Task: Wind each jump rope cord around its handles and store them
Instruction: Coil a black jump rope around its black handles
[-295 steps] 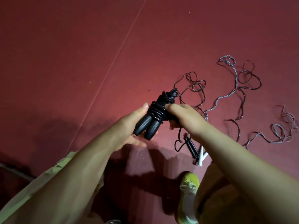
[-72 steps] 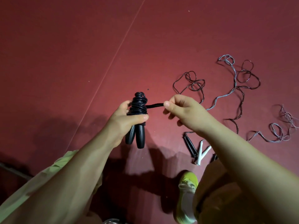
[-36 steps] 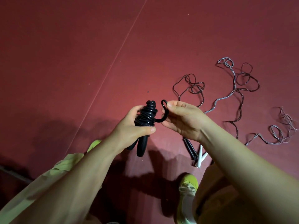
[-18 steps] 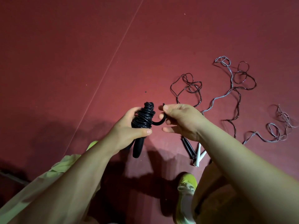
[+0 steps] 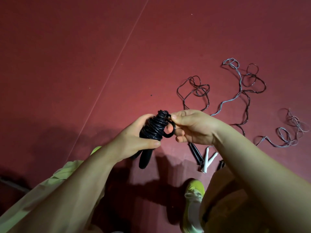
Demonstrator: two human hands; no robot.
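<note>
My left hand (image 5: 134, 140) grips a black jump rope (image 5: 153, 130) whose cord is wound in many turns around its two handles; the handle ends (image 5: 144, 158) stick out below my fist. My right hand (image 5: 193, 126) pinches the short free loop of the black cord (image 5: 170, 132) right beside the top of the winding. On the floor to the right lie two unwound ropes: a thin dark cord (image 5: 196, 91) with black handles (image 5: 196, 153) and a grey cord (image 5: 235, 95) with white handles (image 5: 208, 159).
Dark red floor (image 5: 84, 56) with a thin pale seam line (image 5: 117, 59) running diagonally. My yellow-green shoe (image 5: 193, 202) stands just below the loose handles. More grey cord coils (image 5: 289, 132) lie at the far right.
The free cord end has shortened into a small loop, and my right hand has brought it close against the top of the wound bundle. My left hand keeps its grip.
</note>
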